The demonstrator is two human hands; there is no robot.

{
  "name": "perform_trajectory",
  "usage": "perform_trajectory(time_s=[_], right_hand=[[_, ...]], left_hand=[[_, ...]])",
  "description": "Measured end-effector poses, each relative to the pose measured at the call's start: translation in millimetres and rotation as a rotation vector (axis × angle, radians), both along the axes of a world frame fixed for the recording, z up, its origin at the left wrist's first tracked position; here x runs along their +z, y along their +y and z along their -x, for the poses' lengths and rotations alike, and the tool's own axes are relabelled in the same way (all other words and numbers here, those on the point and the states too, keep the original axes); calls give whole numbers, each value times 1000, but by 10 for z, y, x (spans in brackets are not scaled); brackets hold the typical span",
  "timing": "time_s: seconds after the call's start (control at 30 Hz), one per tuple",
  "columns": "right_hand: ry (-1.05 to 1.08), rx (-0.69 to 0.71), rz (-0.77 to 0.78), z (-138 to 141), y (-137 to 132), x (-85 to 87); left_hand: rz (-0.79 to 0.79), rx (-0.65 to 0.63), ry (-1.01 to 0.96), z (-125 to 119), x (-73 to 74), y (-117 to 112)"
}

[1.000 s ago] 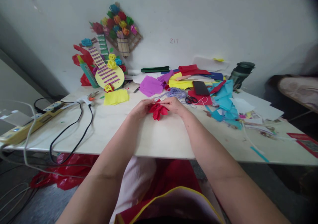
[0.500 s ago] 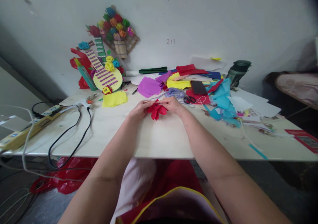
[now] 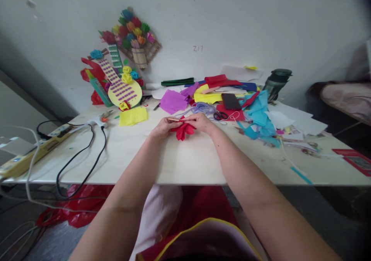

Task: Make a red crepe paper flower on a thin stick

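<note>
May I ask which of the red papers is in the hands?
The petalled piece, held by the left hand and right hand; the red sheet by the phone and the folded one behind lie untouched.

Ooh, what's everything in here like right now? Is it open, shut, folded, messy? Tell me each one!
Red paper flower: petals spread, held
Left hand: closed on the flower
Right hand: fingers pinching the flower
Phone: lying flat, dark side up
Bottle: lid on
Lilac cord: loosely coiled
Scissors: lying down, blades unclear
Red bag: crumpled
</note>
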State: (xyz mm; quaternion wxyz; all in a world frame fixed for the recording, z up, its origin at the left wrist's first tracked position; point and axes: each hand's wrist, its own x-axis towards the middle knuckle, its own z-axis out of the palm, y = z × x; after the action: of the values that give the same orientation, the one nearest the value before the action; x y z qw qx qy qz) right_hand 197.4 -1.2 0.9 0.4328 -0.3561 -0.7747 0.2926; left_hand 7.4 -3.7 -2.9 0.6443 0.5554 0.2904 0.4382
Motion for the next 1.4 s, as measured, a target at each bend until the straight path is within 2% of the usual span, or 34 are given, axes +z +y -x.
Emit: perform_trajectory(time_s=[0.57, 1.17, 1.4], right_hand=[[-20, -55, 22, 5, -22, 25], [9, -45, 15, -27, 8, 16], [-50, -104, 23, -40, -5, 11]], left_hand=[[18, 26, 47, 0, 20, -25], [29, 35, 3, 6, -54, 36], [-2, 34, 16, 6, -54, 43]])
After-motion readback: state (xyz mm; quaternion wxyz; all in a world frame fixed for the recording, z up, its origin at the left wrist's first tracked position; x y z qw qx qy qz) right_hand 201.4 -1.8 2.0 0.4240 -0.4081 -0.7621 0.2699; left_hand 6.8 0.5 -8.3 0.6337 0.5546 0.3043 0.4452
